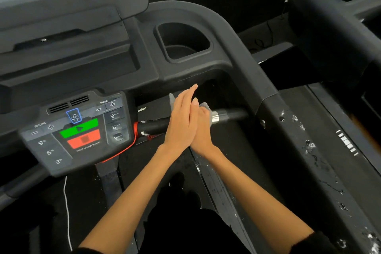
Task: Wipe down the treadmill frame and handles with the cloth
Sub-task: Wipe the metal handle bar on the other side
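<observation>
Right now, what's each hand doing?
Left hand: open, fingers straight, lying against the right hand.
Right hand: curled around the cloth on the handle bar.

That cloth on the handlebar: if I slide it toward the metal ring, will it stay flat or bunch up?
The cloth looks thin and limp: it drapes around the handlebar with a corner poking up, so it will probably bunch. The right hand grips it, the left hand lies flat alongside. It may snag at the metal ring.

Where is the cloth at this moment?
In the head view, the cloth is near the centre, on the horizontal handle bar, held by the right hand, with the left hand alongside, right of the control panel.
</observation>
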The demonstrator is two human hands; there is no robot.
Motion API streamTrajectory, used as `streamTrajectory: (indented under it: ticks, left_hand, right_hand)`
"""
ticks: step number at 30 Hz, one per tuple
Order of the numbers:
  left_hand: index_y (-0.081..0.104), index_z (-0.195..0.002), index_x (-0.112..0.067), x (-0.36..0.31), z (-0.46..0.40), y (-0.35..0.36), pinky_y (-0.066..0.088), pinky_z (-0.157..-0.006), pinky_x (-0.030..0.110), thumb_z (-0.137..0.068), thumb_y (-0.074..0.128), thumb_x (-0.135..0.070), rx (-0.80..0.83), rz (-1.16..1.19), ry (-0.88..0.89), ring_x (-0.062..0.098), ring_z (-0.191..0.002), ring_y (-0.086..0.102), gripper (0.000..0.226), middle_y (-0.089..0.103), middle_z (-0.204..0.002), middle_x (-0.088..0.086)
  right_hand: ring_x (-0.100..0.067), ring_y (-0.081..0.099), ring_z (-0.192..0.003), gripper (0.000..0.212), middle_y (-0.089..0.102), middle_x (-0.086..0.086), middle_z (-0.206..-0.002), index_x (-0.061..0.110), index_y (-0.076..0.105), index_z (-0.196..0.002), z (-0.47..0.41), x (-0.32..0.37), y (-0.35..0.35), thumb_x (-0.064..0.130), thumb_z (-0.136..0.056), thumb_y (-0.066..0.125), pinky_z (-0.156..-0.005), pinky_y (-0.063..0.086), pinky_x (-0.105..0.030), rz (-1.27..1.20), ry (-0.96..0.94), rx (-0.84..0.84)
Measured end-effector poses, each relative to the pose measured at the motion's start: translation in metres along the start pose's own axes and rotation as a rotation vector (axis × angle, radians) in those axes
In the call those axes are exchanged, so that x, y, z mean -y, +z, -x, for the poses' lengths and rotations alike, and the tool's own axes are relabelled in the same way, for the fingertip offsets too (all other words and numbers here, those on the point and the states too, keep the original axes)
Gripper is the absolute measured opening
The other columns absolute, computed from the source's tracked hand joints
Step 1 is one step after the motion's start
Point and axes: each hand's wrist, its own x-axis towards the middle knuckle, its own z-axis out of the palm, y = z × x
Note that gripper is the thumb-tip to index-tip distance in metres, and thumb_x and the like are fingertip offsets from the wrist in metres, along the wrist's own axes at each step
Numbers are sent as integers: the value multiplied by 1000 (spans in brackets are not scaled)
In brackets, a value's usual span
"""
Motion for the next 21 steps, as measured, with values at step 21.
streamTrajectory:
  ticks: [21]
  left_hand:
    - [44,-132,-8,29,-6,59,48,-81,32,-101,24,-38,295,-993,542,19,-97,57,47,59,-115,5]
  right_hand:
    - [-2,58,-77,25,63,2,-93,10,58,-121,-1,-83,-61,13,-105,39,-72,47,-21,-94,335,-159]
